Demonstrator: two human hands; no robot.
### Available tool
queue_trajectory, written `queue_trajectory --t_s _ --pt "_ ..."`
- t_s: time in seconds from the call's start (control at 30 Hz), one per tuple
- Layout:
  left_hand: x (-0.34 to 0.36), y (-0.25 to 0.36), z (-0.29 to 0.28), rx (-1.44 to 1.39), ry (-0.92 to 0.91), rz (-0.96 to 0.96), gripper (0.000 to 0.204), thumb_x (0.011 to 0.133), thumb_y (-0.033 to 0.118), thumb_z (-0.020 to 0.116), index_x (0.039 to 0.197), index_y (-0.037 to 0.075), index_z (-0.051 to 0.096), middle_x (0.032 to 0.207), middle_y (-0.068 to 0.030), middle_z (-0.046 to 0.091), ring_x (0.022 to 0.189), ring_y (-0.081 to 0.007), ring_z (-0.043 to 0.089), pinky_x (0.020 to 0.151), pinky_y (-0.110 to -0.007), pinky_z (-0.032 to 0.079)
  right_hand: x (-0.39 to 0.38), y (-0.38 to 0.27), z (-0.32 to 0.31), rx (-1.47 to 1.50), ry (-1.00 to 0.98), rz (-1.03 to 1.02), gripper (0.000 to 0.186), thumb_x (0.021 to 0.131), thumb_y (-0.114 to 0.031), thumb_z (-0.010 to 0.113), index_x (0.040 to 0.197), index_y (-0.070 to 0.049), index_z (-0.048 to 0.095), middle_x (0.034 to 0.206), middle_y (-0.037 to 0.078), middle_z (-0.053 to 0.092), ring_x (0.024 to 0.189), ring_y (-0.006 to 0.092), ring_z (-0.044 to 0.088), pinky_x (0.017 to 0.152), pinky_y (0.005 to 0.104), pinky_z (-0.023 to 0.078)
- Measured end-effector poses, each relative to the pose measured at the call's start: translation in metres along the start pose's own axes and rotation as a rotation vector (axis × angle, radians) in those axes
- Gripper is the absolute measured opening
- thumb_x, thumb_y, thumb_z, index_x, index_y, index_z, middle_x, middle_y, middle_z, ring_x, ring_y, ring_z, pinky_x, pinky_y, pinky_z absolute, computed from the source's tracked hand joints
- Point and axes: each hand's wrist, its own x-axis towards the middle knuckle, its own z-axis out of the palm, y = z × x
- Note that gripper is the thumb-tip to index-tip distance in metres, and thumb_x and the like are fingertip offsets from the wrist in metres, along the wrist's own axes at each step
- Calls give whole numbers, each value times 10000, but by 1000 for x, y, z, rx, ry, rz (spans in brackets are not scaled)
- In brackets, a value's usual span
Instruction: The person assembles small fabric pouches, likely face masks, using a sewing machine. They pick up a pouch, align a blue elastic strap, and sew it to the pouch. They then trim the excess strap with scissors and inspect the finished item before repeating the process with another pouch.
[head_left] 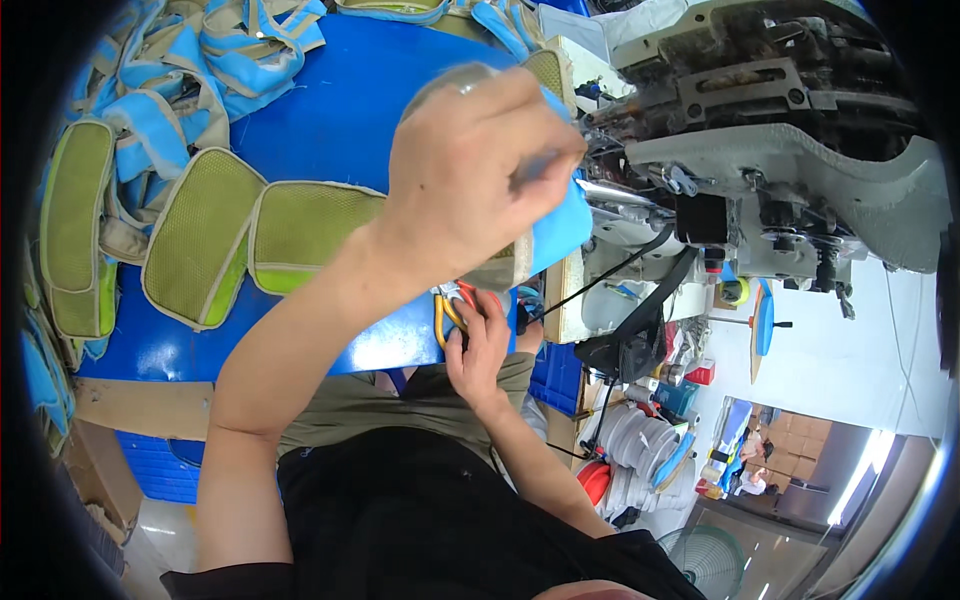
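While the right hand (pixel 480 348) holds orange-handled pliers (pixel 439 318), the left hand (pixel 480 170) curls over blue-and-beige fabric (pixel 562 235), its grip too blurred to tell.

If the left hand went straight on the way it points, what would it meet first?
The left hand would probably meet the grey sewing machine, just right of it in view, though depth is unclear.

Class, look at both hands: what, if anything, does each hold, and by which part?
Left hand: curled, but any hold cannot be told. Right hand: at the handles of an orange-handled tool; whether gripped cannot be told.
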Motion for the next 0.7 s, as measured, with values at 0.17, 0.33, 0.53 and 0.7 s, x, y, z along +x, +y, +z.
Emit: queue_trajectory --t_s 0.17,0.33,0.53,0.7 --pt "-2 -1 3 6 11 19 148 780 -53 779 900 32 755 829 -52 620 688 -144 580 540 -266 448 2 -1 -1 6 6 -6 432 837 -27 658 1269 -16 665 1454 255 533 1340 442 518 1116 491 398" --pt "-2 1 5 37 31 13 151 778 -45 790 896 41 755 832 -42 624 665 -137 568 542 -263 444 2 -1 -1 13 9 -3 423 839 -24 653 1262 -15 665 1459 248 532 1340 433 520 1113 488 399" --pt "-3 2 7 38 46 -5 150 773 -41 798 885 45 750 832 -39 629 651 -133 567 543 -264 444 2 -1 -1 4 8 2 432 831 -28 655 1262 -25 667 1464 240 534 1338 427 524 1110 486 401" --pt "-3 1 8 46 65 21 146 771 -38 800 877 47 747 828 -41 628 645 -133 562 540 -262 434 1 0 0 6 10 5 436 823 -28 654 1259 -31 670 1463 236 536 1333 426 527 1103 489 405"
